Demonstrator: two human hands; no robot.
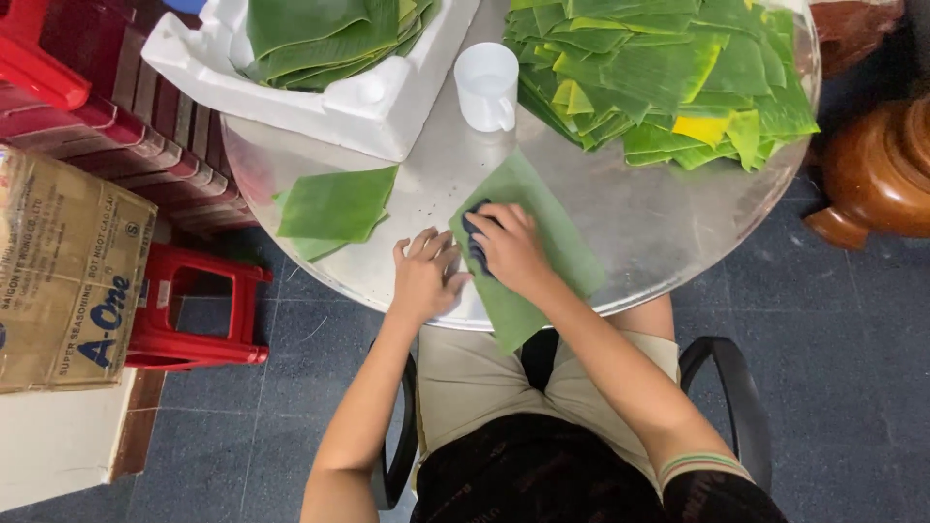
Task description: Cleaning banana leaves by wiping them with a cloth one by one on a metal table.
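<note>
A long green banana leaf piece point(542, 232) lies across the near edge of a round metal table point(639, 232), its lower end hanging over the rim. My right hand point(511, 250) presses a dark blue cloth point(473, 232) onto the leaf. My left hand point(424, 274) lies flat with fingers spread at the leaf's left edge, holding it down.
A big pile of cut leaves point(668, 73) covers the table's far right. A white plastic cup point(487, 85) stands mid-table. A white foam box point(358, 97) holds folded leaves; another leaf stack point(334, 205) lies at the left rim. Red stool point(199, 310), cardboard box point(68, 271) and wooden furniture point(872, 174) surround.
</note>
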